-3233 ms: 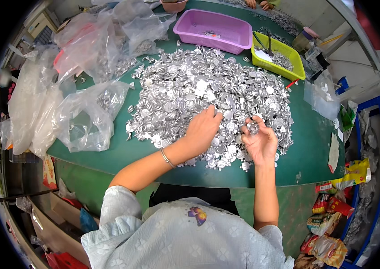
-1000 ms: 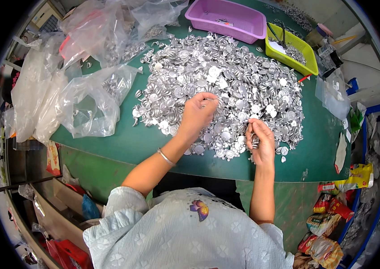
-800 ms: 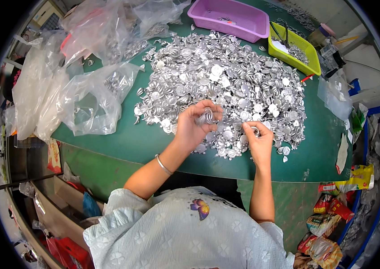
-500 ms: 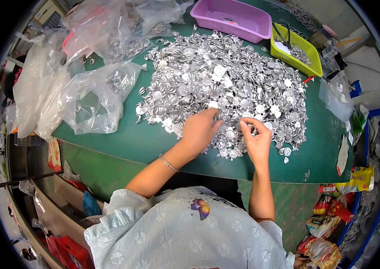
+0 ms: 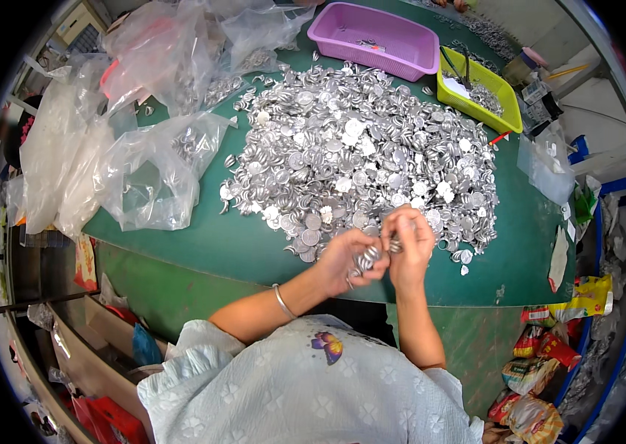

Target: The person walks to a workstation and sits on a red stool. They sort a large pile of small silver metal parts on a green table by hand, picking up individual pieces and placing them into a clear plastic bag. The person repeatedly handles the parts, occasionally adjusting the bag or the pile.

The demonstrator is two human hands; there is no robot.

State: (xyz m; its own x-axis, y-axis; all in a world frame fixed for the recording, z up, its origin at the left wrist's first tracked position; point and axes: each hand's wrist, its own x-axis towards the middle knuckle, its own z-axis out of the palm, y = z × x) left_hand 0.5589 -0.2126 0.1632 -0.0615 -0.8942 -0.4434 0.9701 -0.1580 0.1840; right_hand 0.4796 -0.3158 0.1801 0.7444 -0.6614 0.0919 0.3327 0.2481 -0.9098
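Silvery metal pieces (image 5: 357, 148) heaped on a green table (image 5: 202, 251), two bare hands at the near edge.

The heap covers the middle of the table, with clear plastic bags (image 5: 161, 203) to its left, a purple basket (image 5: 364, 59) beyond it and a smaller yellow-green basket (image 5: 469, 107) by its far right corner. Both forearms come in with elbows bent, bringing the hands close together. The left hand (image 5: 346, 259) lies half turned up, fingers curled round several curved, ridged pieces (image 5: 364, 259); the right hand (image 5: 410, 244) stands raised beside it, fingers bent and tips drawn narrow, another piece (image 5: 394, 246) just under them. Whether they grip it, I can't tell. A bracelet (image 5: 282, 302) rings the left wrist.
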